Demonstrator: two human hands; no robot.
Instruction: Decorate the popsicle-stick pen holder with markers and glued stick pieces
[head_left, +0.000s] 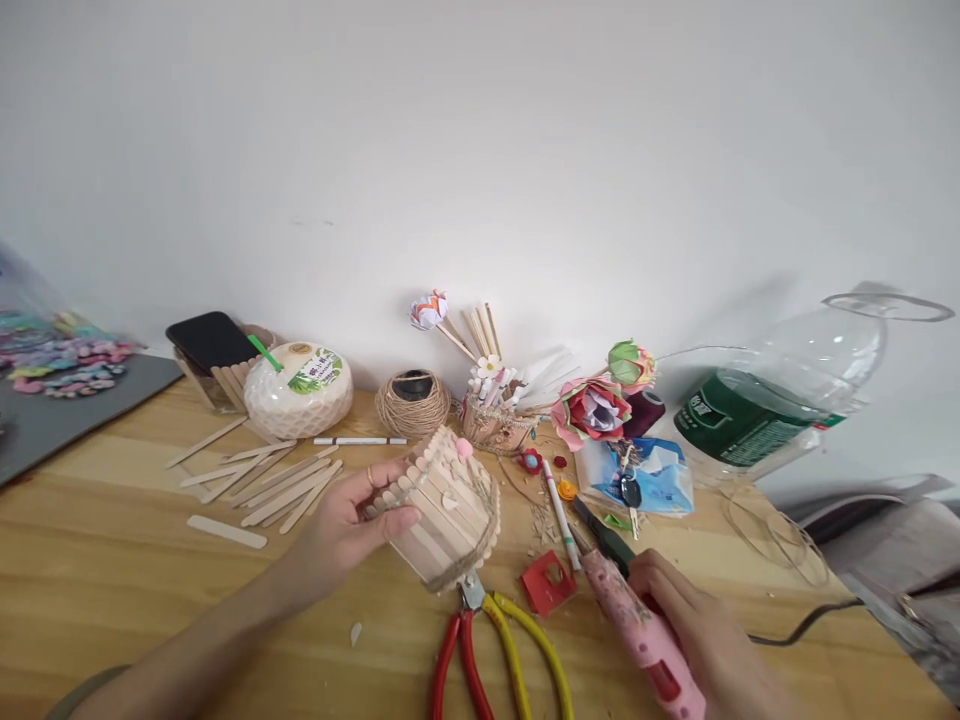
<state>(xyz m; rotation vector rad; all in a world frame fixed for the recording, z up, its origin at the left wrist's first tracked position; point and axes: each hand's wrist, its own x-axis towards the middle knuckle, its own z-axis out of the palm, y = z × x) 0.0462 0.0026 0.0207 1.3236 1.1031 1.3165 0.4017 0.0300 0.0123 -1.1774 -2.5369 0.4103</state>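
Note:
My left hand [367,525] is closed on a small box of pale craft sticks [442,505], thumb in front and fingers behind. The box is tilted, trimmed with twine, a pink pom-pom and a small pale heart. At the lower right, my right hand [686,610] has its fingers curled round a pink glue gun [637,635], nozzle pointing to the upper left. Partly behind the gun is a dark pointed tool [607,535] that I cannot identify. Pliers [472,590] with red and yellow handles lie below the box.
Loose craft sticks [277,485] lie to the left, near a wrapped coconut [300,390]. A twine ball [412,405], decorated pot [499,430], paper flower [592,410], keys [631,490] and large bottle [750,415] stand or lie behind. A black cable [806,625] runs right.

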